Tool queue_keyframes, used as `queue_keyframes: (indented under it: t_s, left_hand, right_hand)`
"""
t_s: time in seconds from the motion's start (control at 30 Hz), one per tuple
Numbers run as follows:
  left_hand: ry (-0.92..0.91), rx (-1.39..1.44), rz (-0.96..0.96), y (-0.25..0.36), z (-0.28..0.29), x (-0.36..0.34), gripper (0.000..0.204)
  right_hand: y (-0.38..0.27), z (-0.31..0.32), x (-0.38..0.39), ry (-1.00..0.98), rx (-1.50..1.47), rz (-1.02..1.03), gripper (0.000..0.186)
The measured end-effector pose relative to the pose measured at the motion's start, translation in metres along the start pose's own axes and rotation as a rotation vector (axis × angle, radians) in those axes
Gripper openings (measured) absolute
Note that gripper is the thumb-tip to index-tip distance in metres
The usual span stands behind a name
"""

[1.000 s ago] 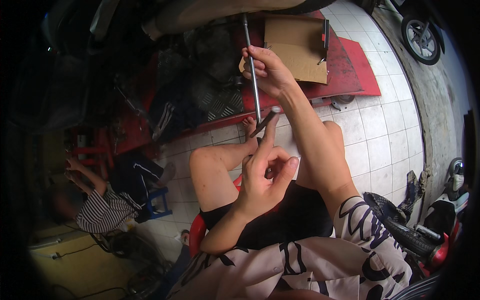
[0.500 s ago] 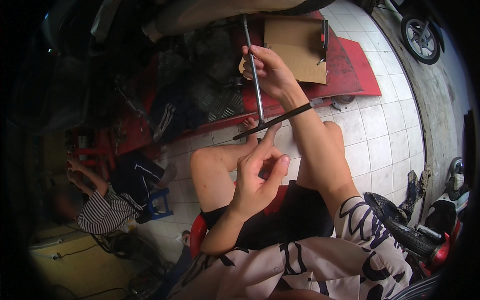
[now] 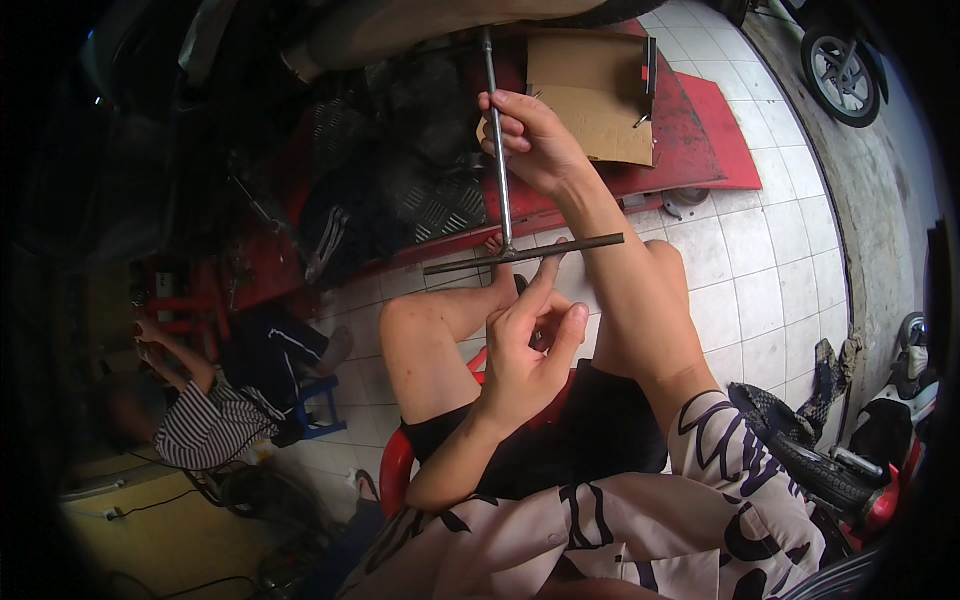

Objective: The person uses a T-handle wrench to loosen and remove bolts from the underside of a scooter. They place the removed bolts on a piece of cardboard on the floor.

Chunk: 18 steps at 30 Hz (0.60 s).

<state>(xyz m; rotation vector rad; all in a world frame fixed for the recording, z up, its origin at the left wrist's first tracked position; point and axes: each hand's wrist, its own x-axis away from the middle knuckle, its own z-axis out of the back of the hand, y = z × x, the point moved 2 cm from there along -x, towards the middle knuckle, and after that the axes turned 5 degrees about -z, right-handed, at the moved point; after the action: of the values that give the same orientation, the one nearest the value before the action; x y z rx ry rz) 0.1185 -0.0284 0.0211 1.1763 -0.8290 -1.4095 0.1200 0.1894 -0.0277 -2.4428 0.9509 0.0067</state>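
A long steel T-handle wrench [image 3: 503, 200] runs from beneath the dark vehicle [image 3: 380, 30] down to its crossbar, which lies almost level. My right hand [image 3: 525, 135] has its fingers wrapped round the upper shaft. Below the crossbar, my left hand [image 3: 530, 350] has its index finger stretched up at the bar's right half, thumb apart and other fingers curled; no held object is clearly visible in it.
A red lift platform [image 3: 700, 135] carries an opened cardboard box [image 3: 590, 90]. White tiles [image 3: 740, 280] surround my seat. A co-worker [image 3: 210, 420] sits lower left beside a blue stool [image 3: 322, 405]. Parked two-wheelers [image 3: 842, 75] stand at right, with a black tyre [image 3: 800, 450] nearer me.
The crossbar has swung from a short, steep slant to a longer, nearly level line. My left index finger has moved with it. My right hand stays on the shaft, shifted very slightly left.
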Motion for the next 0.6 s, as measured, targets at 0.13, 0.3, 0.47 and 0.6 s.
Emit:
queue_keyframes:
  t_s: [0.13,0.3,0.47,0.6]
  left_hand:
    - [0.296,0.039,-0.051,0.015,0.019,-0.007,0.054]
    - [0.310,-0.137,0.150,-0.029,0.023,-0.001,0.039]
    - [0.058,-0.209,-0.056,-0.015,0.004,-0.018,0.041]
    - [0.117,-0.107,-0.105,0.017,0.015,-0.019,0.043]
  right_hand:
    - [-0.005,0.000,0.003,-0.015,0.007,0.003,0.020]
    - [-0.004,0.001,0.000,-0.010,-0.048,0.002,0.016]
    - [-0.001,-0.002,-0.001,-0.013,-0.085,0.018,0.017]
    - [-0.006,-0.002,0.002,-0.036,-0.065,0.022,0.017]
